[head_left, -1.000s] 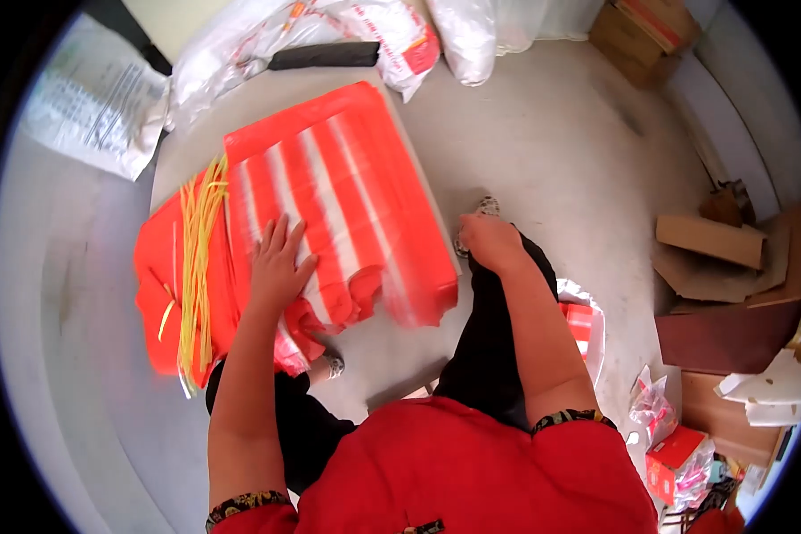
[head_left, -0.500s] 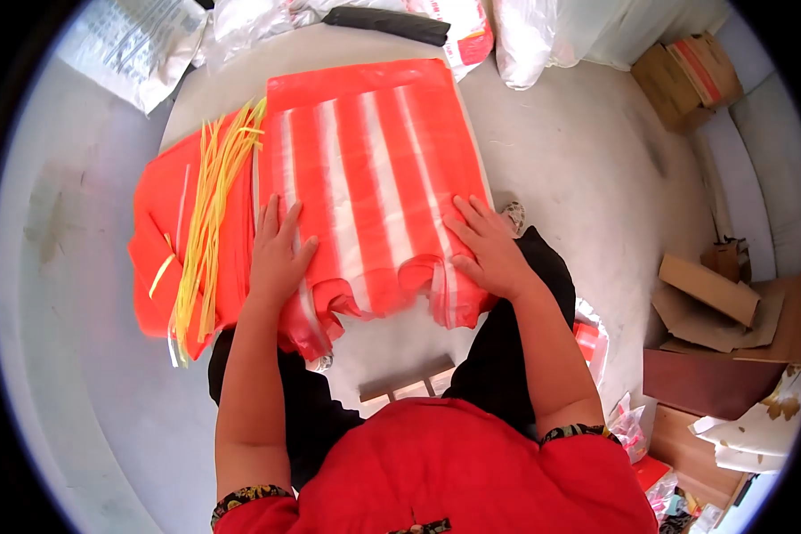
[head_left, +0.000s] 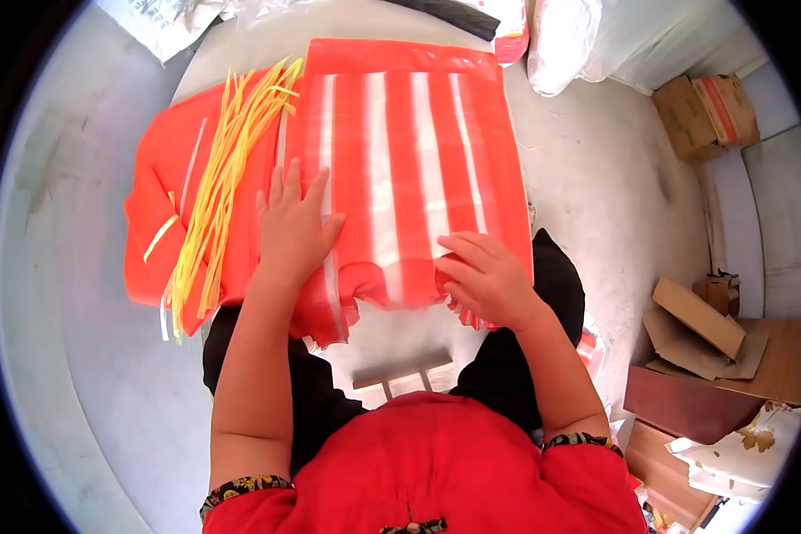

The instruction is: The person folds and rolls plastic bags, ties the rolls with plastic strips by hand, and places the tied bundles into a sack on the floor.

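A stack of red plastic bags with white stripes (head_left: 403,160) lies in front of me, its handle ends hanging over the near edge. My left hand (head_left: 294,227) rests on its left side, fingers spread. Near the lower right corner, my right hand (head_left: 489,280) touches the bags with its fingers apart and slightly bent. To the left is another pile of red plastic (head_left: 165,147), with a bundle of yellow ties (head_left: 218,191) lying across it.
The bags lie on a pale table (head_left: 267,40). A black roll (head_left: 449,15) is at its far edge, beside white sacks (head_left: 564,44). Cardboard boxes (head_left: 707,116) stand at the back right, and an open carton (head_left: 699,334) sits on a brown cabinet (head_left: 676,400) at right.
The view has shifted, and the striped stack lies straighter than in the earliest frame. My right hand came from beside my knee onto the stack, then slid inward from its right edge.
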Tool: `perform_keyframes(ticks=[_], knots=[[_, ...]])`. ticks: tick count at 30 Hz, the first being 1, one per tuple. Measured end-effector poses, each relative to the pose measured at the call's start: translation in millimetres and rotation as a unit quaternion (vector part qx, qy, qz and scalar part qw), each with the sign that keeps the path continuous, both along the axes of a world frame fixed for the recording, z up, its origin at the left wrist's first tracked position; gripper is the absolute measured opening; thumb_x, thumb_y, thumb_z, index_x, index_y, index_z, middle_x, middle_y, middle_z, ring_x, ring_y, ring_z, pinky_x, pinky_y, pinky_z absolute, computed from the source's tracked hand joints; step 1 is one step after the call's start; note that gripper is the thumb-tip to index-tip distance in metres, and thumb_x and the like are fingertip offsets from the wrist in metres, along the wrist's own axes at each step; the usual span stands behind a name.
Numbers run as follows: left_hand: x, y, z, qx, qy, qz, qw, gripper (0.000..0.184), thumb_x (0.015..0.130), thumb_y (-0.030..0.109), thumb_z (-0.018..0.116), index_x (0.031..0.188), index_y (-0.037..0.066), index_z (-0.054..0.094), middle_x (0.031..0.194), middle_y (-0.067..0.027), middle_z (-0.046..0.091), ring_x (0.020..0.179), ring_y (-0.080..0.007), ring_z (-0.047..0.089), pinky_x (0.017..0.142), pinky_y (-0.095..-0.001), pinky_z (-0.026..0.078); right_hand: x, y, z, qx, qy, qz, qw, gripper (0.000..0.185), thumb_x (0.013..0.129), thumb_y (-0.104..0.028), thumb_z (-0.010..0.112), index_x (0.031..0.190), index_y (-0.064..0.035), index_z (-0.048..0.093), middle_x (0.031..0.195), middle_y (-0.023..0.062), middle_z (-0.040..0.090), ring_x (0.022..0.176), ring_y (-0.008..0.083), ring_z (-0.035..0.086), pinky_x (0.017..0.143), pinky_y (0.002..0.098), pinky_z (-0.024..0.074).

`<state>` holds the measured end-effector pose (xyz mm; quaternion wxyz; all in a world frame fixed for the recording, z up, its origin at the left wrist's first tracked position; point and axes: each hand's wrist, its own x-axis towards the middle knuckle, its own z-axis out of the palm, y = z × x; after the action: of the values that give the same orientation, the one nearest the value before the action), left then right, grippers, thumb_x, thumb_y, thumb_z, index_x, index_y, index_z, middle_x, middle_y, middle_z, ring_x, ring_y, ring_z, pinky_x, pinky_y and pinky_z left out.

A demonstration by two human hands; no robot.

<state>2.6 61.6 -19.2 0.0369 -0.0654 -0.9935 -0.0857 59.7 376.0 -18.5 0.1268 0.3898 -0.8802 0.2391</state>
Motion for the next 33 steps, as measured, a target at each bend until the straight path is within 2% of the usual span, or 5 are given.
perform_keyframes(ticks=[7,20,22,25,33], knots=[[21.9,13.5,17.3,0.187,-0.104,-0.28,0.936,0.054,0.083,0.003,0.078,0.135,0.009,0.066,0.161,-0.015,0.048,0.156,-0.0402,0.032,0.124,-0.0501,0.037,2.9,-26.4,7.0,0.014,-0.007,0.034,0.999,0.023,0.08,-0.004,0.074,0.102,-0.006,0.07,0.131,0.0136,0.069,0.114,0.0331,0.069,0.091,0.0419,0.0592],[28.6,33.2,0.3,0.158,-0.081,-0.306,0.936,0.04,0.079,-0.009,0.063,0.116,0.003,0.069,0.145,-0.0155,0.059,0.146,-0.0397,0.046,0.116,-0.0471,0.045,8.2,-29.6,1.3,-0.039,-0.205,-0.065,0.976,0.022,0.084,0.01,0.064,0.104,-0.0002,0.068,0.132,0.0143,0.068,0.116,0.0341,0.065,0.09,0.0404,0.0574],[27.9,34.3,-0.3,0.159,-0.08,-0.303,0.936,0.04,0.079,-0.009,0.064,0.117,0.002,0.069,0.144,-0.0155,0.061,0.145,-0.0401,0.047,0.116,-0.047,0.045,8.0,-27.9,-7.7,-0.054,-0.17,-0.06,0.982,0.024,0.085,0.01,0.063,0.106,-0.0004,0.068,0.133,0.0145,0.067,0.119,0.034,0.063,0.091,0.0409,0.0571],[27.1,33.1,2.9,0.17,-0.078,-0.304,0.934,0.042,0.078,-0.007,0.065,0.119,0.002,0.069,0.141,-0.0163,0.062,0.141,-0.039,0.05,0.112,-0.0455,0.048,0.3,-28.8,-15.8,-0.088,-0.058,-0.035,0.994,0.02,0.089,0.003,0.062,0.108,-0.0015,0.068,0.122,0.0156,0.07,0.098,0.0304,0.069,0.073,0.0379,0.0588],[24.0,36.5,19.1,0.249,-0.108,-0.236,0.933,0.028,0.086,0.0,0.07,0.114,-0.002,0.069,0.125,-0.0175,0.067,0.112,-0.0383,0.065,0.094,-0.0441,0.054,-5.6,-46.3,7.5,-0.183,-0.428,-0.231,0.854,0.031,0.098,-0.01,0.069,0.128,-0.0032,0.066,0.108,0.0104,0.071,0.105,0.0245,0.071,0.087,0.0396,0.0597]])
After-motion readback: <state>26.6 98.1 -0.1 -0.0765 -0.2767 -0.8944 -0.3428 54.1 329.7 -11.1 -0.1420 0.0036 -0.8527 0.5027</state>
